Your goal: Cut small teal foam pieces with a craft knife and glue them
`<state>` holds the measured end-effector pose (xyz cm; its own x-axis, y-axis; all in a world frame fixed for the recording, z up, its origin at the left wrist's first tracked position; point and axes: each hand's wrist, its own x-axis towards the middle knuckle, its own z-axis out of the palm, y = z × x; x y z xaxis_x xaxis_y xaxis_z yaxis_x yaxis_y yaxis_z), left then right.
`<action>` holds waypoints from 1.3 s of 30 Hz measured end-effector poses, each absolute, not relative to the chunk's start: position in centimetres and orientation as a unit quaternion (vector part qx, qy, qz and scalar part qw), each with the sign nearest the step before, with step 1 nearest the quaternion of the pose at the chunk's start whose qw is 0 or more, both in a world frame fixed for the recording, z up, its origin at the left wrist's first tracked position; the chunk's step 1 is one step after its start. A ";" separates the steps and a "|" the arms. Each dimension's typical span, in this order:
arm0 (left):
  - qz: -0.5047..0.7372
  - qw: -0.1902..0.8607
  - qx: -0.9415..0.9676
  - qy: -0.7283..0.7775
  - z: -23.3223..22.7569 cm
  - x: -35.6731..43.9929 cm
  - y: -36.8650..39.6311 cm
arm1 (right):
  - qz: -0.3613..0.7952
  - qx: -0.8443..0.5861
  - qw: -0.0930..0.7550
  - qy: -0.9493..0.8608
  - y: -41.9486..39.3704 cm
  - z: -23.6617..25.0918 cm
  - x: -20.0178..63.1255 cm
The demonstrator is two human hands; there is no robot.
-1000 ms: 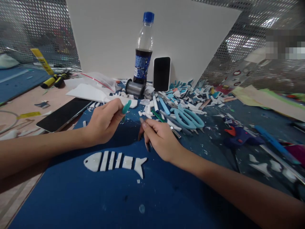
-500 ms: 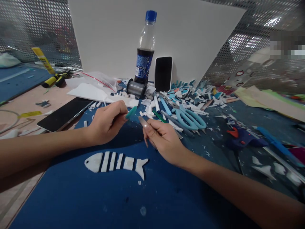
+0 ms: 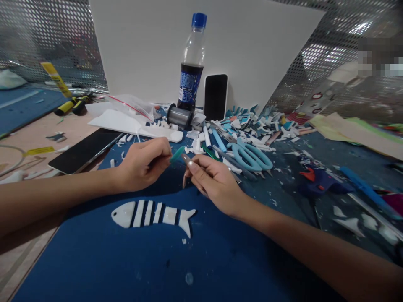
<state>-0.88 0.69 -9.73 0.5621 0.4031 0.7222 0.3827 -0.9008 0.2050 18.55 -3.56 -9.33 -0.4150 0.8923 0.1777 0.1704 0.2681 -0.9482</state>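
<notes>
Fingertips of the left hand (image 3: 143, 161) are being pinched shut on something too small to identify, just beside the right hand (image 3: 214, 182), likewise closed. Below both, a white segmented foam fish (image 3: 153, 213) is lying on the blue surface (image 3: 94, 260). Contents cannot be told; a steady, close pinch is being advised.

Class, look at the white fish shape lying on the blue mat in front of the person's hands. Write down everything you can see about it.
The fish shape is a flat white cut-out that looks like thin foam or card. It lies flat on the blue mat, head to the left and forked tail to the right. A small hole marks the eye. The body is cut into separate strips with blue mat showing between them, like ribs. A tiny white scrap lies just below the tail. Neither hand touches it; both are above it, farther from the camera.
</notes>
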 end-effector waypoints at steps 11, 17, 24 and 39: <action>0.406 0.051 0.879 0.242 -9.6 -1.0 0.7 | 0.482 -0.388 0.400 -0.676 -3.7 -9.1 18.5; 0.366 -0.010 0.819 0.441 -9.3 -0.6 1.1 | 0.457 -0.412 0.456 -0.643 -3.4 -9.3 18.5; 0.146 -0.074 0.856 0.490 -8.8 -0.6 1.4 | 0.462 -0.424 0.466 -0.624 -3.1 -9.3 18.4; 0.059 0.004 0.933 0.354 -8.3 -1.8 4.1 | 0.466 -0.434 0.457 -0.621 -3.1 -9.3 18.4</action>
